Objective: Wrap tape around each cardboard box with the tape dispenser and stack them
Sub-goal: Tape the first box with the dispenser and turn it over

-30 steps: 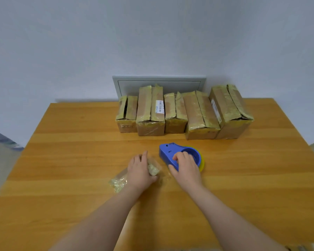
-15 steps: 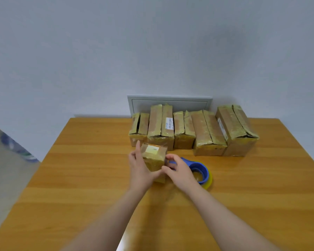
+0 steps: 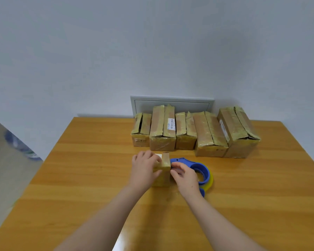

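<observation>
My left hand (image 3: 143,169) clamps the upright box (image 3: 162,175) on the tabletop (image 3: 91,178), right hand (image 3: 186,175) pinching its right edge, dispenser (image 3: 198,167) lying just beyond the right hand.

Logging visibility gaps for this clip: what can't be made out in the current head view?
- Small box: its left side is covered by the left hand.
- Tape dispenser: its near part is behind the right hand; whether the fingers pinch tape is unclear.
- Barcode label on a back-row box: print too small.
- Blue object on the floor: blurred.
</observation>
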